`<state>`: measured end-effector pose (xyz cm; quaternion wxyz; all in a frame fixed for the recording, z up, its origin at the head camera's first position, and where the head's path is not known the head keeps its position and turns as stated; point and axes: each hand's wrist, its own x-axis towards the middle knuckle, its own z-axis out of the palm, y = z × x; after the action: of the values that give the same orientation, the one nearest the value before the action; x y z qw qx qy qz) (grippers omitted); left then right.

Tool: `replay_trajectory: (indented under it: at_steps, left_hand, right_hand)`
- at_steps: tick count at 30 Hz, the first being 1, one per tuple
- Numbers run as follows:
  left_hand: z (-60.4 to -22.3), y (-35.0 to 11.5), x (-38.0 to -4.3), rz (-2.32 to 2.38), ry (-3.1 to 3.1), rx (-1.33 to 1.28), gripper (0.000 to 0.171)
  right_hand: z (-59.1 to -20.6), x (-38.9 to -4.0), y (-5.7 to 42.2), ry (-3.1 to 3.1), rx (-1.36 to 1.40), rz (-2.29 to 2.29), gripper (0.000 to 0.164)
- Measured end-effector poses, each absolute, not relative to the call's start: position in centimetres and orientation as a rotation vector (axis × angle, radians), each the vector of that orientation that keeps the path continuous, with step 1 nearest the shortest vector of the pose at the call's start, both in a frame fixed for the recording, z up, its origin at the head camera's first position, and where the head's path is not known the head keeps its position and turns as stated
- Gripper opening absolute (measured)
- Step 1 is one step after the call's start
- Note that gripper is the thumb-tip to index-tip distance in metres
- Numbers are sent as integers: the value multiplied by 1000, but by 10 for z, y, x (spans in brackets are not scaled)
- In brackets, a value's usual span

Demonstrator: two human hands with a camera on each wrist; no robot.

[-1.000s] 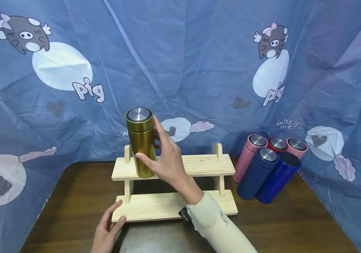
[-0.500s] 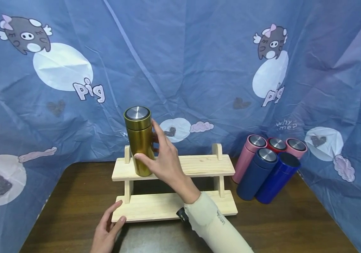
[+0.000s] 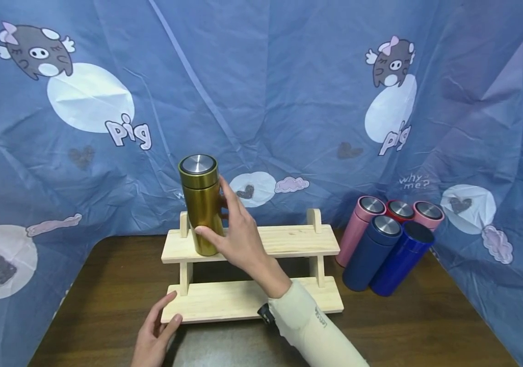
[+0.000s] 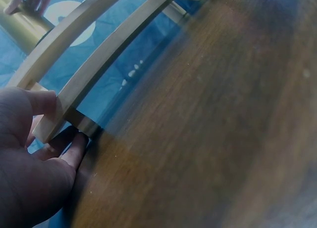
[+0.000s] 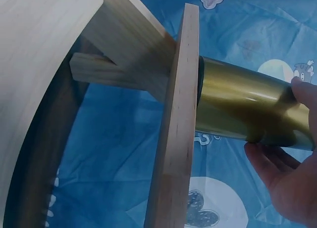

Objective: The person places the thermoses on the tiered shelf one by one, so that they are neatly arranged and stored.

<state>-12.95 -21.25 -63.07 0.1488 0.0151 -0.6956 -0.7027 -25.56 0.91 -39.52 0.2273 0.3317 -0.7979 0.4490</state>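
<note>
A gold thermos bottle (image 3: 203,214) with a steel-topped lid stands upright on the upper tier of a two-tier wooden rack (image 3: 225,300), near its left end. My right hand (image 3: 243,239) grips the bottle from the right, thumb in front and fingers behind. In the right wrist view, the base of the gold bottle (image 5: 237,99) meets the upper board. My left hand (image 3: 153,329) holds the left end of the lower board. The left wrist view shows the left thumb above that board (image 4: 94,65) and the fingers (image 4: 74,149) beneath it.
Several thermos bottles stand close together right of the rack: a pink one (image 3: 358,229), a dark blue one (image 3: 371,255), a bright blue one (image 3: 401,260), a red one (image 3: 401,208) and another pink one (image 3: 428,214). A blue printed cloth (image 3: 261,102) hangs behind the wooden table (image 3: 101,300).
The right hand has shifted the gold bottle slightly left along the upper tier. The left hand stays at the lower board's end.
</note>
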Motion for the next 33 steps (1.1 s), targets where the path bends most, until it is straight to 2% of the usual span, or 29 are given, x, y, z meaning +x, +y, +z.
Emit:
replay_trajectory:
  at_steps: [5, 15, 25, 33]
  left_hand:
    - [-625, -210, -126, -2009, -1989, -14, 51]
    - [-625, -213, -128, -2006, -2091, 145, 55]
    - [-615, -208, -124, -2037, -1961, -1, 49]
    - [-603, -203, -119, -2025, -1993, 40, 50]
  right_hand:
    - [-394, -254, 13, -2214, 917, 1241, 115]
    - [-392, -245, 31, -2173, 858, 1248, 115]
    - [-400, -232, 58, -2122, 850, 1214, 114]
    - [-410, -216, 81, -2099, 807, 1209, 111]
